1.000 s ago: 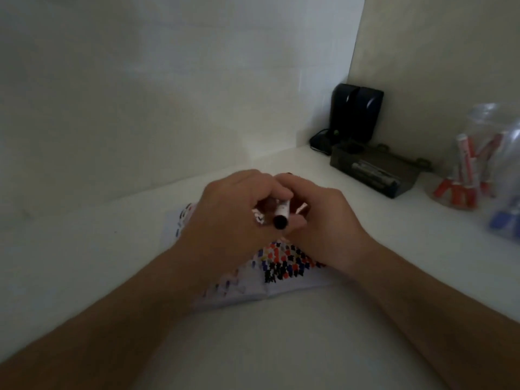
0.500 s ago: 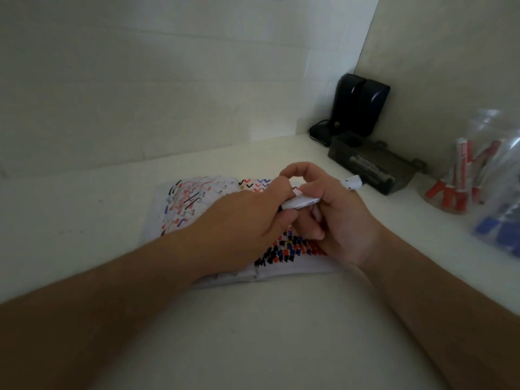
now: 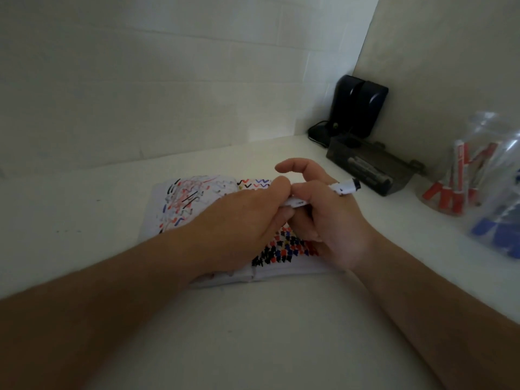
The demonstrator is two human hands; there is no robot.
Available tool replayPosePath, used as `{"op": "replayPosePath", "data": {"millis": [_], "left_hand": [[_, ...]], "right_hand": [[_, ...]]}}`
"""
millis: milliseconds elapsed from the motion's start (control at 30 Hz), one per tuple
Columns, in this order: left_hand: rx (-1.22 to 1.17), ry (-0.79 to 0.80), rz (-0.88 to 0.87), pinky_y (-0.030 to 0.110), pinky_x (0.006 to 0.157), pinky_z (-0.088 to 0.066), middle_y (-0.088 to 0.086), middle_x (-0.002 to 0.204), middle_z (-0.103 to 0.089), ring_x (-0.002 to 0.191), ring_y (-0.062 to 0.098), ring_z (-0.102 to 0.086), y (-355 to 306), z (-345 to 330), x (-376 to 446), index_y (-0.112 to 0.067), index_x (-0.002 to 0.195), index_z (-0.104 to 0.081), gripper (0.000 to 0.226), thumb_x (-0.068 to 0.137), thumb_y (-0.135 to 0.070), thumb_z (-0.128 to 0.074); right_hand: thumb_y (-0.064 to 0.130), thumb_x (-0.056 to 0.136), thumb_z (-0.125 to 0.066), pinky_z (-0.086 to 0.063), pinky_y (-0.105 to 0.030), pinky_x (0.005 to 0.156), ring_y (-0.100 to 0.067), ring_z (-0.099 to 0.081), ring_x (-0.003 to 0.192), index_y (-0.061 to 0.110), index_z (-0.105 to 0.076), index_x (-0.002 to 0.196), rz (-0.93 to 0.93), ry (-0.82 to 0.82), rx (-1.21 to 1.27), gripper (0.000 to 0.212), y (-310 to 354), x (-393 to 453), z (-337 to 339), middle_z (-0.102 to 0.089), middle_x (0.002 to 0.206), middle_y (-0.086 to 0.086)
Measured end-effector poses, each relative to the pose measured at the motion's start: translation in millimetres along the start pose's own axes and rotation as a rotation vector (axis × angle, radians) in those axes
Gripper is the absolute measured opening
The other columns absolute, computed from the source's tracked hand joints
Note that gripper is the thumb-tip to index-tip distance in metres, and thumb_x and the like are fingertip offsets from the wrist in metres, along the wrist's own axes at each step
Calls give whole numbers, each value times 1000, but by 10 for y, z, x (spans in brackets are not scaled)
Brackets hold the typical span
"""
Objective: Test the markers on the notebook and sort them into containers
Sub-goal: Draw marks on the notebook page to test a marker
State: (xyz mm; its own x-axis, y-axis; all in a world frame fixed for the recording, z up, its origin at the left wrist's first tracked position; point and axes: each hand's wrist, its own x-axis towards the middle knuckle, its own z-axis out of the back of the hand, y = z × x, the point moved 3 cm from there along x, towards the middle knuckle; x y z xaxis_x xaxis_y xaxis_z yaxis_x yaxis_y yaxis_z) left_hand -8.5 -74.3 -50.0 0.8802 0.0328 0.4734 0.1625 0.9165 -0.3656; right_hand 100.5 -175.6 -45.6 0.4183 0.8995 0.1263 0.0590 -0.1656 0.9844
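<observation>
Left hand (image 3: 247, 220) and right hand (image 3: 323, 212) gripping white marker (image 3: 342, 188) over scribbled open notebook (image 3: 185, 204), white table (image 3: 253, 333)

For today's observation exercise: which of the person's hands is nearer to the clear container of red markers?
Right. The right hand holds the marker over the notebook, on the side toward the clear container of red markers; the left hand lies farther away.

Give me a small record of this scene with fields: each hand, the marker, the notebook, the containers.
left hand: grips the near end of the marker
right hand: holds the marker, fingers curled round it
marker: white, black far end, above the notebook
notebook: open on the table, covered in red, blue and black marks
clear cup: red markers, at right
dark tray: by the wall
</observation>
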Motion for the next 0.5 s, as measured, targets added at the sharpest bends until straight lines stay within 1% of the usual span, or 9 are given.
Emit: {"op": "replayPosePath", "data": {"millis": [33, 100, 200, 267, 333, 367, 433, 467, 500], "left_hand": [[-2, 10, -2, 20, 49, -35, -10, 60, -41, 56, 10, -46, 2, -7, 4, -30, 95, -30, 19, 106, -46, -28], [-21, 27, 2, 21, 46, -31, -9, 59, -42, 53, 12, -47, 40, -9, 11, -31, 97, -32, 16, 107, -44, -33], [-122, 70, 47, 27, 49, -39, -9, 63, -50, 57, 12, -52, 103, 14, 17, -29, 104, -39, 16, 106, -45, -40], [-194, 111, 111, 29, 54, -47, -5, 72, -60, 62, 11, -58, 121, 14, 21, -29, 111, -37, 25, 102, -50, -46], [-232, 151, 169, 32, 57, -50, -3, 79, -62, 63, 9, -57, 133, -1, 12, -30, 116, -31, 37, 98, -53, -53], [-234, 176, 192, 32, 59, -50, -3, 82, -60, 63, 9, -55, 140, -2, 1, -30, 117, -30, 39, 97, -50, -57], [-169, 260, 224, 36, 64, -51, -5, 86, -59, 69, 9, -55, 165, 9, -26, -32, 118, -37, 36, 93, -38, -63], [-107, 307, 221, 37, 67, -50, -6, 87, -59, 74, 9, -55, 176, 12, -28, -34, 119, -44, 34, 90, -34, -64], [-43, 349, 206, 33, 69, -48, -9, 88, -58, 78, 6, -55, 174, 16, -30, -38, 120, -51, 35, 87, -33, -64]], "right_hand": [[5, 93, -44, -19, -22, 38, -13, -22, 37, 10, -56, 130, -13, 27, 42, 38, -19, 9, 9, -31, 49, -4], [9, 89, -44, -17, -23, 38, -13, -21, 35, 12, -55, 133, -27, 61, 82, 45, -46, 21, 27, -32, 47, -3], [11, 90, -44, -19, -24, 39, -14, -25, 37, 14, -54, 134, -9, 75, 41, 45, -62, 16, 40, -37, 48, -3], [17, 90, -47, -20, -25, 41, -15, -31, 42, 17, -54, 131, -32, 63, -3, 41, -42, 11, 71, -46, 53, -4], [22, 86, -54, -23, -23, 43, -17, -37, 47, 16, -58, 121, -46, 57, 25, 35, 68, 8, 189, -51, 59, -7], [24, 81, -62, -25, -22, 45, -18, -38, 51, 15, -60, 113, -43, 58, 55, 34, 159, -1, 275, -51, 60, -8], [31, 67, -76, -31, -23, 50, -19, -39, 59, 14, -64, 97, -59, 82, 90, 37, 353, -45, 460, -51, 64, -8], [32, 64, -81, -35, -24, 51, -20, -41, 60, 13, -64, 90, -79, 110, 87, 37, 426, -85, 528, -51, 65, -9], [32, 65, -84, -38, -25, 51, -21, -42, 60, 11, -63, 85, -99, 148, 67, 36, 457, -134, 555, -51, 66, -10]]}}
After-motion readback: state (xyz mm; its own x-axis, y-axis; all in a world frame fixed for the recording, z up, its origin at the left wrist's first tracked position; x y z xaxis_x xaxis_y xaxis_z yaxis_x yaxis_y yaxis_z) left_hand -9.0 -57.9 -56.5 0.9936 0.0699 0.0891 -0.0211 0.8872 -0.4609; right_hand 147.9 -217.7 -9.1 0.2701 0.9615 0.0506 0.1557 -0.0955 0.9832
